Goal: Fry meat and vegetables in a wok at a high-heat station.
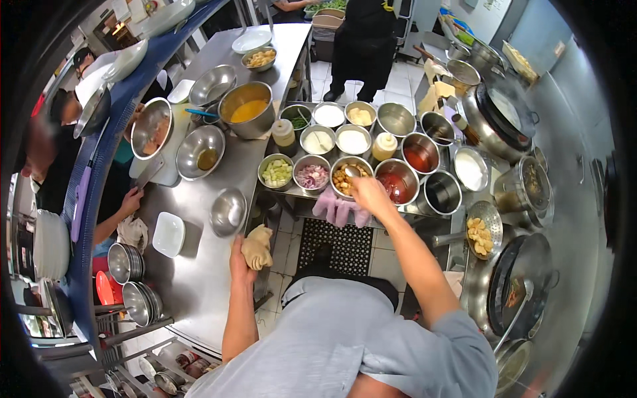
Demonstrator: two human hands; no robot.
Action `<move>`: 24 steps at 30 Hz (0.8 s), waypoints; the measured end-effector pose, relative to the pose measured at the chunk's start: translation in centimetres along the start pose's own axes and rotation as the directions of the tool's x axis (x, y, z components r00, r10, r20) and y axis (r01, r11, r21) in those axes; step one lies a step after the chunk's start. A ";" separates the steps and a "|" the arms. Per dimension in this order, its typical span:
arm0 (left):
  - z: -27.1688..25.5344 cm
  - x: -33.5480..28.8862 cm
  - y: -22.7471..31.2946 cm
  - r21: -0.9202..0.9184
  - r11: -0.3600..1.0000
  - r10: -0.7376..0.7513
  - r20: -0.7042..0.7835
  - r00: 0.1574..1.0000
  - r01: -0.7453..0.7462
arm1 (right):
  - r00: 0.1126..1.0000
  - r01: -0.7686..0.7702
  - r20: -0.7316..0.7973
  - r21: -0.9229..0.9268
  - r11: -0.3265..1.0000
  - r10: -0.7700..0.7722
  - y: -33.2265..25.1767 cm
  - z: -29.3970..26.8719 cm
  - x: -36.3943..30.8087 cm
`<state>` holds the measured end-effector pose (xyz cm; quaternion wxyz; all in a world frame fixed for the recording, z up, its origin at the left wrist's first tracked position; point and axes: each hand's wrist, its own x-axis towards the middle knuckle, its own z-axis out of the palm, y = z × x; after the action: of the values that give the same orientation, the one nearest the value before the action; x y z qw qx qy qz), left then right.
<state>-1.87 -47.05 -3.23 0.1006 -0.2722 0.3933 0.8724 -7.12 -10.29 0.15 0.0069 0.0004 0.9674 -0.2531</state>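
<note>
My right hand (pixel 369 194) reaches forward and grips a metal spoon (pixel 352 171). The spoon's end is in a round steel container of brown chunks (pixel 340 180). Beside that container stand chopped red onion (pixel 312 176) on the left and a red sauce (pixel 396 186) on the right. Folded in my left hand (pixel 240 260) is a beige cloth (pixel 257 247), held at the steel table's edge. Just beyond it sits a shiny steel bowl (pixel 228 211) on the table (pixel 206 265). A pink cloth (pixel 340 208) hangs below the row of containers.
A pot of orange liquid (pixel 248 109) and a white square dish (pixel 169 233) stand on the left table. Woks (pixel 524 282) and a strainer with yellowish pieces (pixel 483 229) line the right side. Another person's hand (pixel 131 201) holds a knife at the left; someone in black (pixel 363 50) stands ahead.
</note>
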 end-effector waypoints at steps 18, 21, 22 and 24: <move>2.8 5.0 -1.2 0.489 0.856 -0.302 0.207 0.931 0.169 | 0.960 -0.134 -0.228 0.134 0.982 0.162 2.4 -0.2 2.5; 4.2 7.0 -1.2 0.584 0.804 -0.322 0.277 0.905 0.107 | 0.726 -0.481 -0.435 0.232 0.845 0.533 3.7 -9.4 -7.0; 5.5 6.9 -1.0 0.635 0.768 -0.329 0.284 0.900 0.081 | 0.604 -0.497 -0.683 0.081 0.864 0.411 4.4 -12.1 -11.7; 7.2 7.8 -1.0 0.690 0.722 -0.353 0.310 0.883 0.046 | 0.275 -0.859 -0.764 0.077 0.505 0.584 5.6 -17.4 -19.8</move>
<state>-10.85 -41.28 -4.30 0.3689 -0.0654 0.6136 0.6950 12.44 3.16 12.86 -0.2485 0.5450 0.8005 -0.0201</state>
